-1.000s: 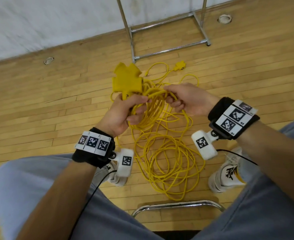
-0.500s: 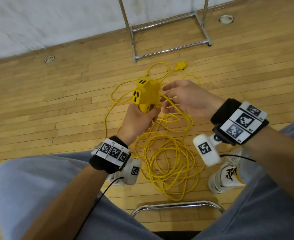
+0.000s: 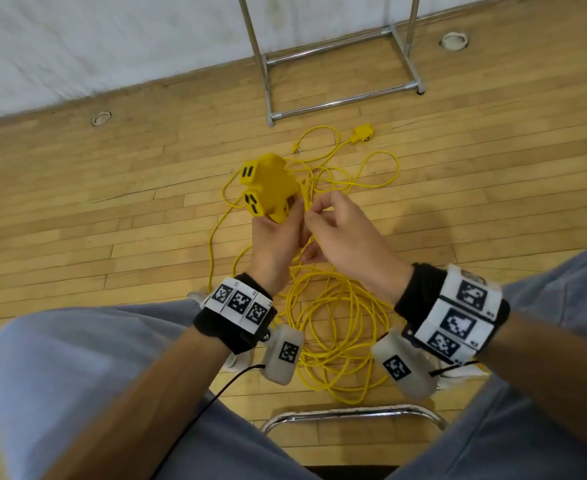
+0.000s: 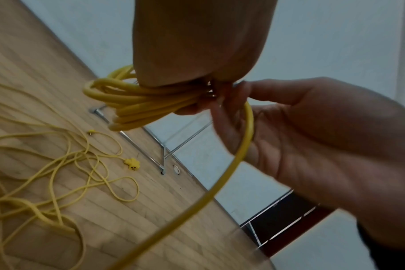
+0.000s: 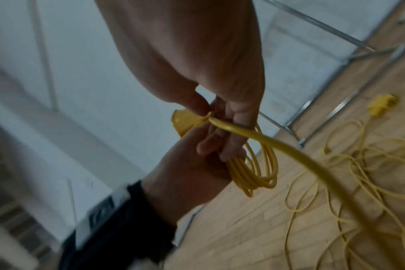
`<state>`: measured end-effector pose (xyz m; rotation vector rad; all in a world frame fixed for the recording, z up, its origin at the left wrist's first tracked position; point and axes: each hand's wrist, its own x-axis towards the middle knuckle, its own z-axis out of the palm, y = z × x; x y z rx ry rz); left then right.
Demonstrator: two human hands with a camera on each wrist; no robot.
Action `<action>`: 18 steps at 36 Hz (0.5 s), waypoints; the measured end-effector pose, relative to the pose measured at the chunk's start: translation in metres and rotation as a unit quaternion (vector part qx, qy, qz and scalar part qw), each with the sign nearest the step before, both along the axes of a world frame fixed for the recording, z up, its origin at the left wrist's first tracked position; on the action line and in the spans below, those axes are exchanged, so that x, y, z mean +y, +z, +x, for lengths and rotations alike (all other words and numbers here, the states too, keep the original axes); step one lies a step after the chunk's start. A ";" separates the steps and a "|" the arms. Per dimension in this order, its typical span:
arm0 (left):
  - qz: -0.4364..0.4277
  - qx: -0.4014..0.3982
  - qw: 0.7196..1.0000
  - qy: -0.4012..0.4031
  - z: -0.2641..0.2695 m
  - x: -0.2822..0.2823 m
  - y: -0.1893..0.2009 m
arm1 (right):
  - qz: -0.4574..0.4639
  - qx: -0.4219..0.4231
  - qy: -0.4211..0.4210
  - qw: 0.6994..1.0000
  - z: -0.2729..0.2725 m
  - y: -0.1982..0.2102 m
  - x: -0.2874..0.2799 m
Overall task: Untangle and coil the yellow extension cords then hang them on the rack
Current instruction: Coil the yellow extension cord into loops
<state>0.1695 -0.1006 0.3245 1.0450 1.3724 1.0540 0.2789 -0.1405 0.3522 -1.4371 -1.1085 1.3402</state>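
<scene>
hidden: left hand (image 3: 274,244) palm out of sight; rack (image 3: 337,57) top cut off
left grip: fingers curled round outlet block (image 3: 267,188) plus coiled loops (image 4: 136,102)
right grip: right hand (image 3: 345,242) pinches one cord strand (image 5: 234,128)
cords: loose tangle (image 3: 333,327) on floor (image 3: 77,220), near rack base

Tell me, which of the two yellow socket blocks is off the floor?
The larger-looking outlet block, nearer the person: the left hand holds it up with a bundle of cord loops. The other outlet block lies on the wooden floor near the metal rack.
</scene>
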 end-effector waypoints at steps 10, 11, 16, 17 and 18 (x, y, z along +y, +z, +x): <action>-0.171 -0.268 0.947 0.043 -0.019 0.034 0.015 | 0.093 -0.158 0.115 0.976 -0.014 -0.037 -0.015; -0.176 -0.288 0.940 0.040 -0.020 0.036 0.017 | 0.090 -0.152 0.118 0.977 -0.012 -0.040 -0.014; -0.166 -0.300 0.939 0.033 -0.018 0.039 0.025 | 0.056 -0.115 0.159 0.979 0.000 -0.048 -0.004; -0.160 -0.303 0.939 0.031 -0.018 0.039 0.027 | 0.041 -0.106 0.170 0.979 0.002 -0.050 -0.003; -0.154 -0.311 0.937 0.029 -0.019 0.041 0.029 | 0.024 -0.100 0.180 0.978 0.004 -0.052 -0.002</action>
